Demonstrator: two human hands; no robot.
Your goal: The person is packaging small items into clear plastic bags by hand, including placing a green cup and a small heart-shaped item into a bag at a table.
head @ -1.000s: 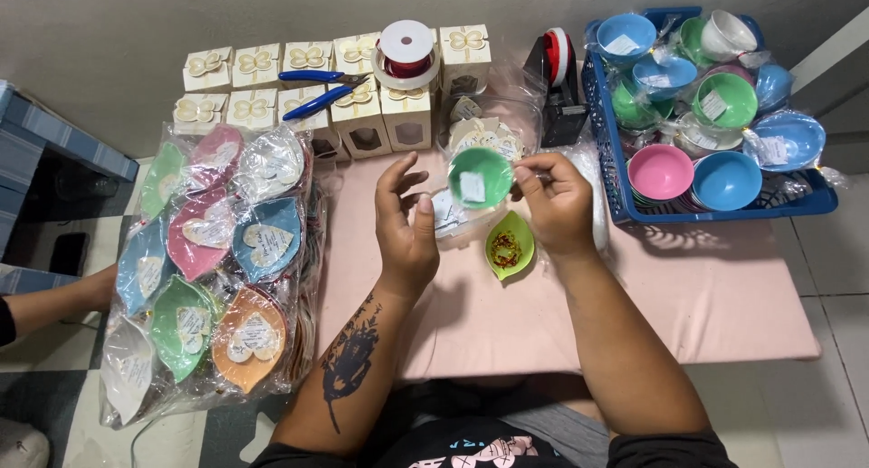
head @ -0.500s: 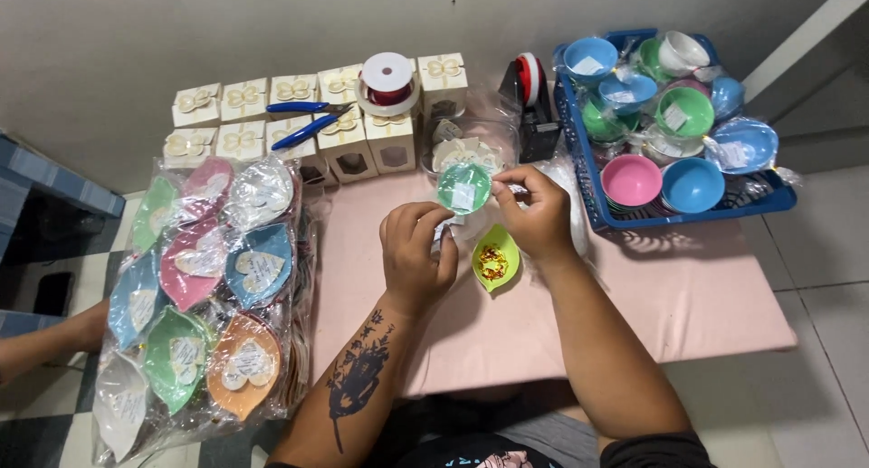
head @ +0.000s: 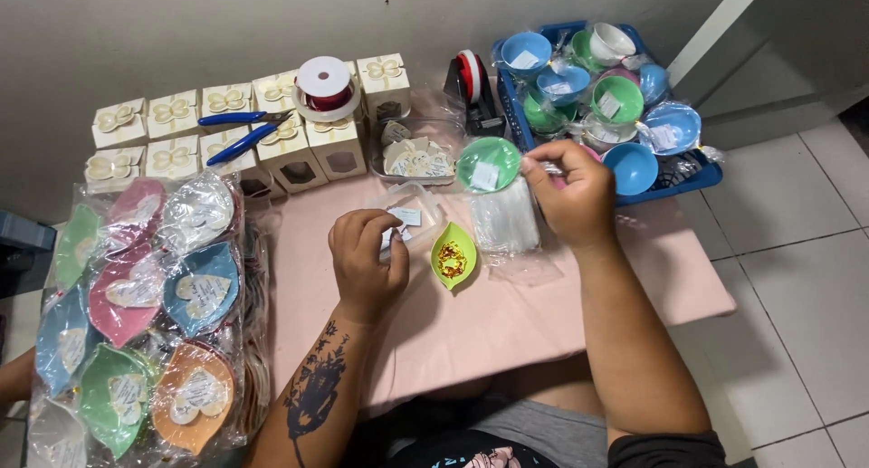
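My right hand holds a wrapped green bowl with a white tag, lifted over the pink table near the blue basket. My left hand rests lower on the table, its fingers pinching a small white tag beside a clear plastic box. Between the hands lies a lime leaf-shaped dish holding gold bits. A stack of clear bags lies under my right hand.
Wrapped leaf-shaped dishes in several colours are piled at the left. White gift boxes line the back, with blue pliers, a ribbon spool and a tape dispenser. The basket holds coloured bowls.
My right hand has carried the green bowl rightward toward the basket. My left hand has let go of it and dropped to the clear box, now pinching a white tag.
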